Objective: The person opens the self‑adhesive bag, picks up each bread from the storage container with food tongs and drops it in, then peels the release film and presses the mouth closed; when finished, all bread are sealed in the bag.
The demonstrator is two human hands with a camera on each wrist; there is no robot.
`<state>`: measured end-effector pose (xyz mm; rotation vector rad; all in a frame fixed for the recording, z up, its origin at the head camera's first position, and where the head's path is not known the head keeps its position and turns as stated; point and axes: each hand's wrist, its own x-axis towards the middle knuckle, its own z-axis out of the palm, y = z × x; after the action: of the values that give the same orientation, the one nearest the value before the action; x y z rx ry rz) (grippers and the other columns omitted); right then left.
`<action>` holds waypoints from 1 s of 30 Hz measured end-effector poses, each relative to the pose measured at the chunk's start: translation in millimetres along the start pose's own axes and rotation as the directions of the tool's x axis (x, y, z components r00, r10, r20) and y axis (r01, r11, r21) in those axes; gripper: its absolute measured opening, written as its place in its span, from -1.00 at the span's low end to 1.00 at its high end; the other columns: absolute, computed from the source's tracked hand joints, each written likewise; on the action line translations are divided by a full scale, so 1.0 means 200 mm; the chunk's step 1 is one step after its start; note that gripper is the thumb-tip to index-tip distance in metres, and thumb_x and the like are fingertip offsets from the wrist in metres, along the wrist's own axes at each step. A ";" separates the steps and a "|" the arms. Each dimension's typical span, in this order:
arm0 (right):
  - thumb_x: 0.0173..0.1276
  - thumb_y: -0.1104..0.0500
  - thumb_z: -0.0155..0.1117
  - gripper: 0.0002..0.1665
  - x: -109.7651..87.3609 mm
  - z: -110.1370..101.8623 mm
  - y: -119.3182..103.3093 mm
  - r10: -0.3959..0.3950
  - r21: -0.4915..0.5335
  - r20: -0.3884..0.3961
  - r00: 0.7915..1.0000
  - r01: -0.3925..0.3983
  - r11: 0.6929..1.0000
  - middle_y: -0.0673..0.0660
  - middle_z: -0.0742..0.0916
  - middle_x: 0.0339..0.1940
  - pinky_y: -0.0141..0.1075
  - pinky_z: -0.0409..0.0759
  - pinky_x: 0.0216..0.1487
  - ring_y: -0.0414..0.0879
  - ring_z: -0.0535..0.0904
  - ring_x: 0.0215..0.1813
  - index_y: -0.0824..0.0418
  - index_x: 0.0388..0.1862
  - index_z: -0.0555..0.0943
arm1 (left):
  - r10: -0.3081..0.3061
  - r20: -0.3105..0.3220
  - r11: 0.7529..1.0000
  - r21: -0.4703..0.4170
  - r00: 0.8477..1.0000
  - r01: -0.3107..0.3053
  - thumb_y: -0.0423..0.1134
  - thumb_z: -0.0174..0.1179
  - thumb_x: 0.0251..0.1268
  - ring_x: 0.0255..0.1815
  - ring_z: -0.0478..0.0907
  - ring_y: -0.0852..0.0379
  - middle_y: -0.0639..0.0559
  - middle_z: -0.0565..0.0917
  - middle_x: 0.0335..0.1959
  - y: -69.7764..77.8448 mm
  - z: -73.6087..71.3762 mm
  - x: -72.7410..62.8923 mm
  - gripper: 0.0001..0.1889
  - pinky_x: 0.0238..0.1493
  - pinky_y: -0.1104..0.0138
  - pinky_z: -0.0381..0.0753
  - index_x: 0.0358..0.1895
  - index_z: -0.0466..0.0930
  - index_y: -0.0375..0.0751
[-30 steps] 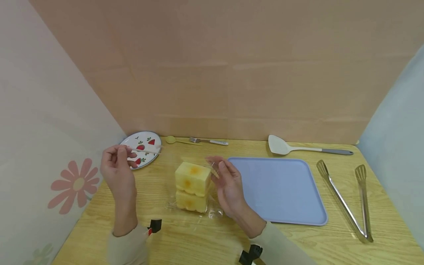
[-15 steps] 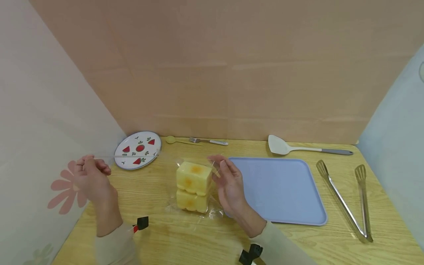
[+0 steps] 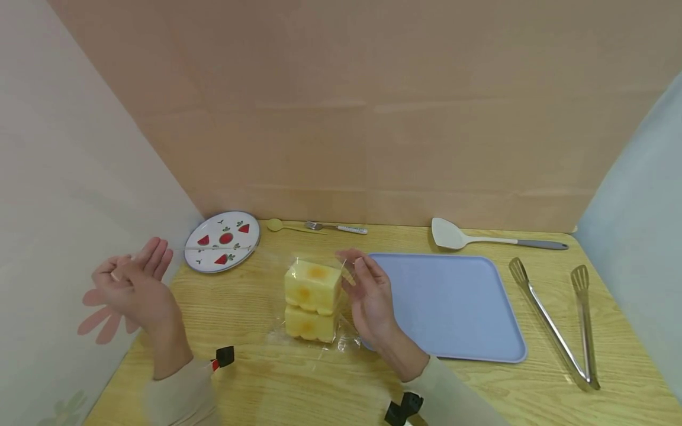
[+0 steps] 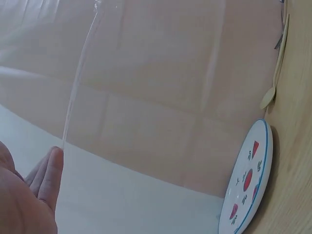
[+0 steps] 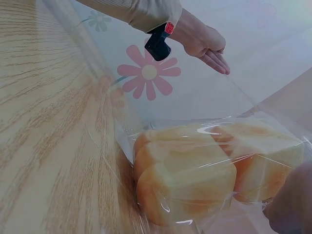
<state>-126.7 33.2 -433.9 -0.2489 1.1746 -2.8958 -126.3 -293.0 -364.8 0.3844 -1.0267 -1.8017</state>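
Note:
Two yellow bread loaves [image 3: 311, 287] with browned spots stand stacked in a clear plastic bag [image 3: 348, 340] on the table. My right hand [image 3: 370, 299] pinches the bag's upper right edge. Off to the left, my left hand [image 3: 141, 287] is raised, thumb and forefinger bent together and the other fingers extended. A thin clear strip [image 4: 73, 97] runs from its fingertips toward the bag. From the right wrist, the loaves [image 5: 190, 170] show through the shiny film, with the left hand [image 5: 207, 46] beyond them.
A fruit-patterned plate [image 3: 222, 242] lies at the back left, then a yellow spoon [image 3: 275, 225] and a fork [image 3: 335, 227]. A blue tray [image 3: 447, 307] is right of the bag. Beyond it lie a white spatula [image 3: 450, 234] and spread metal tongs [image 3: 554, 331].
My left hand has moved left from in front of the plate, drawing the strip along, and its fingers have spread. My right hand and the bagged bread have barely moved.

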 end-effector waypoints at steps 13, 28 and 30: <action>0.81 0.12 0.18 -0.68 0.00 -0.01 0.01 0.001 0.007 0.000 1.000 -0.001 1.000 -0.14 0.86 0.06 -0.14 0.34 0.22 -0.18 0.64 0.29 -0.17 0.01 0.86 | 0.016 0.090 0.972 0.230 0.996 -0.037 -0.24 0.11 0.79 -0.27 0.87 0.05 -0.14 0.84 -0.26 -0.13 -0.01 0.01 -0.87 -0.03 0.32 0.85 -0.05 0.37 -0.14; 0.85 0.16 0.09 -0.60 -0.01 0.00 0.00 0.003 -0.013 0.013 1.000 -0.002 1.000 -0.17 0.86 0.05 -0.21 0.38 0.14 -0.21 0.64 0.26 -0.21 0.00 0.85 | -0.425 0.087 0.707 0.654 0.901 0.270 -0.22 0.02 0.82 -0.46 0.77 0.41 0.32 0.75 -0.52 -0.35 -0.22 0.10 -0.85 -0.24 0.54 0.78 0.05 0.46 -0.25; 0.84 0.17 0.09 -0.59 -0.01 0.00 0.00 0.000 -0.011 0.015 1.000 0.000 1.000 -0.16 0.86 0.05 -0.22 0.40 0.14 -0.21 0.64 0.25 -0.20 0.00 0.85 | -0.424 0.093 0.590 0.783 0.901 0.197 -0.21 0.07 0.78 -0.50 0.71 0.44 0.38 0.69 -0.55 -0.35 -0.27 0.13 -0.80 -0.32 0.58 0.74 0.07 0.53 -0.32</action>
<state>-123.9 33.1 -433.8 -0.2707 1.1891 -2.8824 -144.6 -330.5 -447.3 0.9011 -2.0408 -1.6572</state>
